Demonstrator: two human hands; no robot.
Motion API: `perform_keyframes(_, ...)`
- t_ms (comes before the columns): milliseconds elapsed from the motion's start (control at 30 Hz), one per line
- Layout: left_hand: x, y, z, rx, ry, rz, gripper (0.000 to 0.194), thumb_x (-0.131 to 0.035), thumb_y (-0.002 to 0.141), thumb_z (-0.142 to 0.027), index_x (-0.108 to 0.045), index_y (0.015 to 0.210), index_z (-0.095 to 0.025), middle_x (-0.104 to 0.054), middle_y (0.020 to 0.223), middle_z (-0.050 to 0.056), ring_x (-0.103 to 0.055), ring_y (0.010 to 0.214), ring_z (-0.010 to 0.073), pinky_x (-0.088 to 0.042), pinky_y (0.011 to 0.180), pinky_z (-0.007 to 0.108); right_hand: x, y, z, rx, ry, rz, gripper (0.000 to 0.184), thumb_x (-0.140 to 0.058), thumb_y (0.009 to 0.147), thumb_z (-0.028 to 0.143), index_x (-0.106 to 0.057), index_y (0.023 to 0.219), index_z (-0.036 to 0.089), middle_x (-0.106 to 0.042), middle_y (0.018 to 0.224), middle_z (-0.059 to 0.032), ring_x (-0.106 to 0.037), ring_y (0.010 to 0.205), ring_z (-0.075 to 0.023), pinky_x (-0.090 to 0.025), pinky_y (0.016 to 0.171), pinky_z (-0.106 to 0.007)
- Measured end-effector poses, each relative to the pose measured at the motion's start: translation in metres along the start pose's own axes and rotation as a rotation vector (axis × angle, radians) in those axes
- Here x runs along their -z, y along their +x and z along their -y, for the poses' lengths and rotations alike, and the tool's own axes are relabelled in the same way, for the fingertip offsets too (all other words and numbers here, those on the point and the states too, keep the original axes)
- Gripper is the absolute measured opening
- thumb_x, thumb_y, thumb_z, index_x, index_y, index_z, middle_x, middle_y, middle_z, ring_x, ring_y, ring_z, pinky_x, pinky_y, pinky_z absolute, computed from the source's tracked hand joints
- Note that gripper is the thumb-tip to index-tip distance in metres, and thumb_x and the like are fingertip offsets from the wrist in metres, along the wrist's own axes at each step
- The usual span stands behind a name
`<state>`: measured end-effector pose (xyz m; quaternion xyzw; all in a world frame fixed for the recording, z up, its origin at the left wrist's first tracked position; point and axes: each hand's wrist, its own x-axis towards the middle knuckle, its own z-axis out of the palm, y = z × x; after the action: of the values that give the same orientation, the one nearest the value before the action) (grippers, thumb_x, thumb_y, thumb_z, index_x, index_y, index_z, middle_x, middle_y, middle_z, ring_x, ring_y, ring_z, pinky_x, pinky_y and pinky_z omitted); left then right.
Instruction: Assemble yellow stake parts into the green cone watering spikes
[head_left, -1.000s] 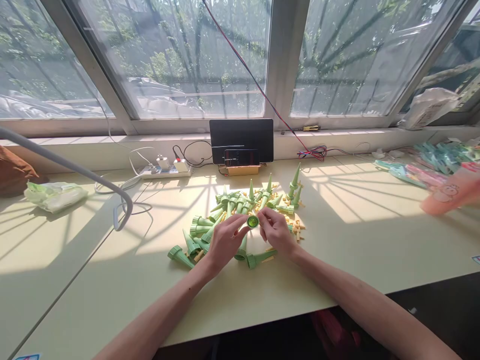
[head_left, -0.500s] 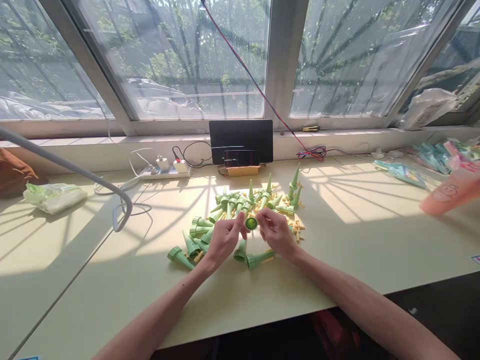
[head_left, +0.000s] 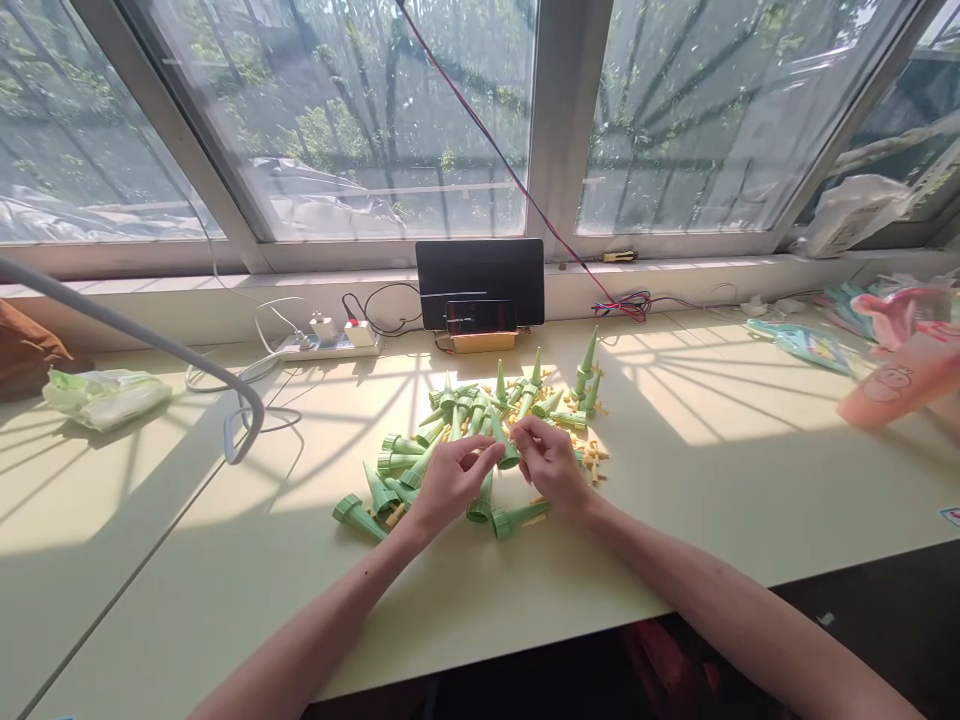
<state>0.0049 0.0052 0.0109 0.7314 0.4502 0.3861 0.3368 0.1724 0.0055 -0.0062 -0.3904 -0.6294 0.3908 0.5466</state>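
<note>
A green plastic plant watering spike is held upright between my hands, its pointed end up and its wide collar down. My left hand is closed, with thumb and fingers pinching the spike from the left. On the other side my right hand is pinched shut, fingertips against or close beside the spike; whatever they grip is hidden. Behind and around the hands lies a pile of similar green spikes, mixed with small yellow valve pieces. Two more spikes, one of them lying on its side, are just below my hands.
A black tablet with a phone before it stands at the window. A power strip with cables is left of it, near a pack of tissues. At the right are a pink cup and plastic packets. A grey metal arm crosses the left side.
The spike has turned in my hands: its open round end faced me before, and now its side shows with the tip up. My left thumb has shifted down and right.
</note>
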Motion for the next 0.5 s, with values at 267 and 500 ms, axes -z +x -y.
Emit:
perform_keyframes(267,-0.0010,-0.0002,-0.0003,-0.299,0.244,-0.132,0.027,-0.063,0.086,-0.042,-0.069,0.090,-0.017,-0.059,0.065,0.000,-0.039,0.052,0.0075,-0.037,0.051,0.021,0.0005,0.0011,0.0044,-0.006,0.016,0.007,0.037,-0.050,0.093,0.050,-0.048,0.071,0.020,-0.038,0.054,0.0053,-0.037,0.043,-0.0082,-0.029,0.039,-0.022)
perform_keyframes(500,-0.0033,-0.0003,0.0082,-0.429,0.321,-0.179,0.017,-0.059,0.091,-0.028,-0.071,0.101,-0.023,-0.069,0.099,0.005,-0.046,0.052,0.0046,-0.041,0.051,0.019,-0.0005,0.0005,0.0023,-0.028,-0.013,0.027,0.036,-0.049,0.094,0.047,-0.048,0.071,0.020,-0.036,0.052,0.0065,-0.035,0.041,-0.0078,-0.027,0.039,-0.022)
